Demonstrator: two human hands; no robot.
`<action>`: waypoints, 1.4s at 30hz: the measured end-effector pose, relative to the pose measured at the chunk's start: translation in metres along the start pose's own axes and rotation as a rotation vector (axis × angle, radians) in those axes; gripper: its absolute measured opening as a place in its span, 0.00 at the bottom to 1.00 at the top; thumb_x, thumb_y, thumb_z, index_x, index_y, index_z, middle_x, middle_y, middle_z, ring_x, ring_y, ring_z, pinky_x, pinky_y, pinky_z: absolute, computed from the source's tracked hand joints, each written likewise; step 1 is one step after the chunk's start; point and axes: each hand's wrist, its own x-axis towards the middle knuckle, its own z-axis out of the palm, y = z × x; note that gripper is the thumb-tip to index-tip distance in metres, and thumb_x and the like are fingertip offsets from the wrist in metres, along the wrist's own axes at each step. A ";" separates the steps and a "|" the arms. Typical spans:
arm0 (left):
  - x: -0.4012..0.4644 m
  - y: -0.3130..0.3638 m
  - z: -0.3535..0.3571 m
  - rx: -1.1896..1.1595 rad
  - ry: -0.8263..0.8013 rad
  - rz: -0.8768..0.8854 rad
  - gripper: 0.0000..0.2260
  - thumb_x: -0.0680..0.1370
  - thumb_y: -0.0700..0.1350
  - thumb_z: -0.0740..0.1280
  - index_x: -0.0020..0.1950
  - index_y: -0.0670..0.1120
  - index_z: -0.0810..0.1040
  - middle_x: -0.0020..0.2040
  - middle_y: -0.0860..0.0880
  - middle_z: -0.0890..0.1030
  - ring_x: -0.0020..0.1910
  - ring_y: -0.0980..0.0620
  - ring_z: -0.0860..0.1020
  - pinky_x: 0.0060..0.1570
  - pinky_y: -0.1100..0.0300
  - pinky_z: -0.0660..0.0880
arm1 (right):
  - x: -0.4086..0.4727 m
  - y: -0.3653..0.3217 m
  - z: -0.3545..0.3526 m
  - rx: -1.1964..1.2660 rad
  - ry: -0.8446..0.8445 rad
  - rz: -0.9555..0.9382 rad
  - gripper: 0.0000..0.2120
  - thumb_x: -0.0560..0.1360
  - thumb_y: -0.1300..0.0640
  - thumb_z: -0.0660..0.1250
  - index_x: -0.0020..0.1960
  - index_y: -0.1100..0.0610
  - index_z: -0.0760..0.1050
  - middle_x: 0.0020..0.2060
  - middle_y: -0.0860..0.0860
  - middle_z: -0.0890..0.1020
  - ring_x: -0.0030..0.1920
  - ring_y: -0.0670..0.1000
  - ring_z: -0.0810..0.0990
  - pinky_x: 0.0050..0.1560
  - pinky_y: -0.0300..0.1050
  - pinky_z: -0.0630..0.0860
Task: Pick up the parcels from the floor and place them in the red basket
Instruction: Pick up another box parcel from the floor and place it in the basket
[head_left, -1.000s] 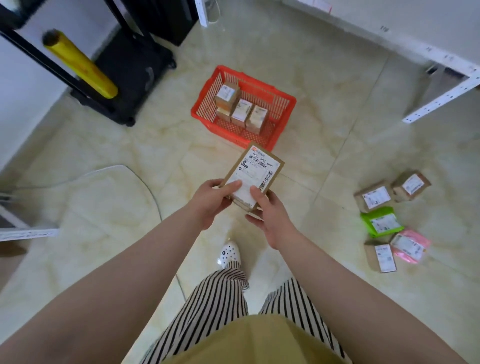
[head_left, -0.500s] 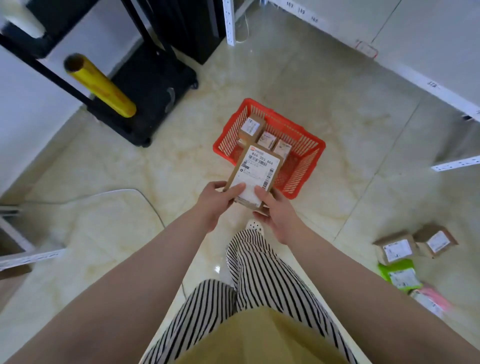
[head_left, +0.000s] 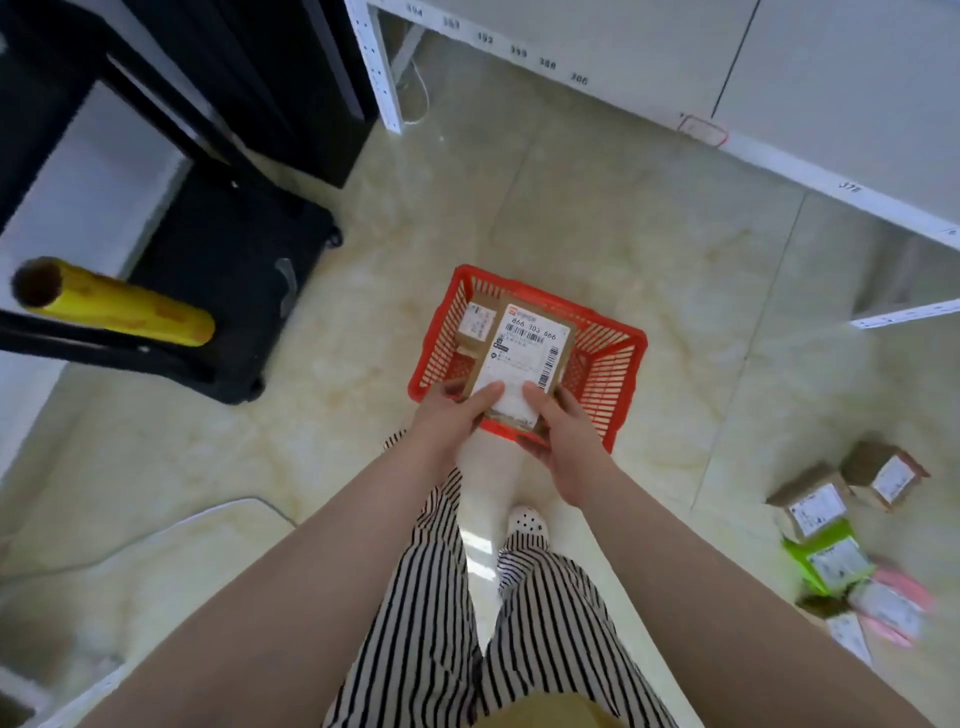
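Glossy cream tile floor (head_left: 649, 234), white numbered shelving (head_left: 779, 93) along the top. Red basket (head_left: 602, 374) sitting mid-floor with a small cardboard parcel (head_left: 475, 325) already inside. Flat brown parcel (head_left: 524, 358) with a big white label held right over the basket, left hand (head_left: 449, 421) and right hand (head_left: 569, 436) both clamped on its near end, thumbs on top. Bunch more parcels (head_left: 841, 545) on the floor off right, well apart from the basket. Yellow film roll (head_left: 119, 306) far left.
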 end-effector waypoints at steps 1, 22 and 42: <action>0.017 0.006 0.001 0.017 -0.021 -0.016 0.42 0.55 0.57 0.79 0.65 0.40 0.74 0.56 0.44 0.84 0.52 0.47 0.84 0.56 0.52 0.80 | 0.013 -0.004 0.006 0.056 0.039 0.002 0.23 0.75 0.53 0.71 0.69 0.50 0.72 0.59 0.50 0.83 0.55 0.52 0.84 0.55 0.50 0.81; 0.360 -0.097 0.046 0.233 0.154 -0.224 0.28 0.71 0.54 0.74 0.70 0.49 0.72 0.64 0.50 0.78 0.63 0.46 0.76 0.66 0.49 0.70 | 0.357 0.093 -0.047 0.208 0.257 0.063 0.26 0.74 0.54 0.73 0.70 0.50 0.71 0.58 0.51 0.83 0.56 0.53 0.83 0.61 0.55 0.79; 0.453 -0.139 0.047 0.180 0.298 -0.244 0.32 0.71 0.52 0.75 0.71 0.46 0.68 0.66 0.46 0.77 0.64 0.44 0.76 0.65 0.44 0.73 | 0.446 0.113 -0.061 -0.103 0.206 0.063 0.24 0.78 0.51 0.67 0.73 0.51 0.68 0.63 0.50 0.79 0.54 0.47 0.79 0.55 0.46 0.77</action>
